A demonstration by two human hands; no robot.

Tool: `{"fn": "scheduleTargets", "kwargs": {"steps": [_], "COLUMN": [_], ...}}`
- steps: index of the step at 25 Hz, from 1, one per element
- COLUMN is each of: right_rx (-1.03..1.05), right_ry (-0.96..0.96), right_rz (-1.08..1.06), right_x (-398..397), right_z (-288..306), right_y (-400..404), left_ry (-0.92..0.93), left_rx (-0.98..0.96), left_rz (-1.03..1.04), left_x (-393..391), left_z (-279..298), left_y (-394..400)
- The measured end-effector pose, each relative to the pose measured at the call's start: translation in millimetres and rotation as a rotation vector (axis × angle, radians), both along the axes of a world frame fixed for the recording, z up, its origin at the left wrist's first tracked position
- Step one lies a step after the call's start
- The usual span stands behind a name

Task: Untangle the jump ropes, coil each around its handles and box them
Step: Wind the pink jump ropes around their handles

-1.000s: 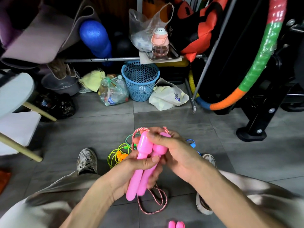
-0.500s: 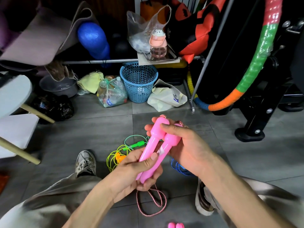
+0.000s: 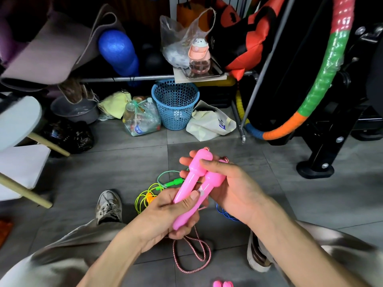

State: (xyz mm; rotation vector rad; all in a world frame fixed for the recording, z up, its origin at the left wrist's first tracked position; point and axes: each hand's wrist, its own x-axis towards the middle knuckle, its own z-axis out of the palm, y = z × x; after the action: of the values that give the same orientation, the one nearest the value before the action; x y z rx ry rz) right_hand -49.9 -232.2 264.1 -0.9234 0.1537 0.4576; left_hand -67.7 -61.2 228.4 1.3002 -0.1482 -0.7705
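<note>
Both hands hold the two glossy pink plastic jump-rope handles (image 3: 199, 183) side by side above the grey tiled floor (image 3: 124, 162). The left hand (image 3: 165, 216) grips the lower shafts, fingers (image 3: 182, 230) curled beneath and thumb pressed across the top. The right hand (image 3: 234, 189) clamps the bulbous upper ends, thumb over the top and fingers behind. Compared with a second ago, the handles are tilted further away from the person and sit higher in view; the rope arch formerly standing above their tops is now reduced to short stubs at the tips.

The pink-and-white twisted cord (image 3: 192, 255) hangs below the left fingers and loops on the floor. Just beyond the fingers lie a green rope with green handle (image 3: 174, 181) and a yellow-green coil with an orange handle (image 3: 147, 197); under the right hand, a blue rope (image 3: 224, 214). Another pink pair of handle ends (image 3: 222, 284) shows at the bottom edge. A blue perforated plastic basket (image 3: 175, 104) stands well beyond.
</note>
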Motion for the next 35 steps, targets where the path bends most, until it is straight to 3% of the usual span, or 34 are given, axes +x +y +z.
{"fn": "scheduleTargets", "kwargs": {"steps": [6,9,21,23,25,28,30,32,35], "right_rx": [-0.130,-0.118,-0.123,-0.232,-0.468,-0.794,-0.784,-0.737,-0.633], "right_ry": [-0.031,-0.026,-0.039,-0.024,-0.001,-0.031,-0.154,-0.239,-0.218], "right_rz": [0.014,-0.041,-0.073,-0.063,-0.067,-0.274,-0.396,-0.298,-0.235], "right_x": [1,5,6,7,9,12,12,10,5], "right_z": [2,-1,-7,-7,-5,-5,-7,-12,-17], "right_y": [-3,-3,-3,-3,-5,-10,-11,-6,8], "left_ry": [-0.005,-0.040,-0.147,-0.134,-0.094,-0.014,0.040,0.077,0.094], "left_rx": [-0.049,-0.073,0.054,0.054,0.016,-0.061,-0.122,-0.173,-0.203], "left_rz": [-0.067,0.000,0.066,0.091,0.142,0.217,0.232,0.226,0.211], "left_x": [2,1,0,1,3,9,11,10,9], "left_z": [-5,-7,-6,-7,-6,-5,-4,-4,-3], "left_y": [2,-2,-11,-10,-8,-4,-2,-2,-2]}}
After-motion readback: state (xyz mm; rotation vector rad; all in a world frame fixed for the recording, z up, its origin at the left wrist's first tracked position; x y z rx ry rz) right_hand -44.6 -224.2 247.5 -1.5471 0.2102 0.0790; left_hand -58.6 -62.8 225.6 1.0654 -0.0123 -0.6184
